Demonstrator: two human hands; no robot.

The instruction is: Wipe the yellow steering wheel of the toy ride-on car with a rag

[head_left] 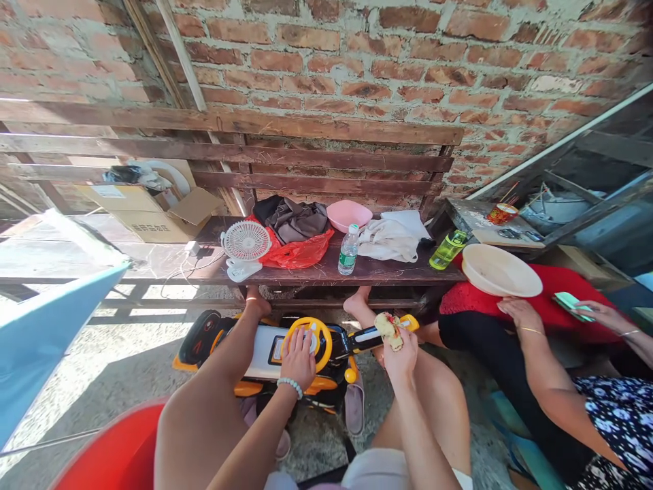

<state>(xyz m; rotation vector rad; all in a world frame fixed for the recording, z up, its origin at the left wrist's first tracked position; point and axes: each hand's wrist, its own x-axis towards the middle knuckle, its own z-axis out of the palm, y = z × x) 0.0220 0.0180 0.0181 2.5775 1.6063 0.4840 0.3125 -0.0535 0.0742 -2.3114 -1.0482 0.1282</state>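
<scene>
My left hand (298, 364) lies on the yellow steering wheel (326, 340) of a ride-on toy vehicle (261, 350), its fingers stretched out over the hub. A beaded bracelet is on that wrist. My right hand (401, 355) is closed around a bitten, filled bun (388, 328), held above the toy's yellow and black arm (364, 335). The bun's pale, torn inside and some reddish filling show; its lower end is hidden by my fingers. The toy stands between my legs, in front of the wooden bench.
On the bench (286, 272) are an open cardboard box (145, 221), white fan (247, 241), red bag (300, 252), pink basin (349, 214), water bottle (348, 252), cloth (390, 238) and green bottle (447, 250). At right, a person holds a phone (574, 306) beside a cream basin (503, 271).
</scene>
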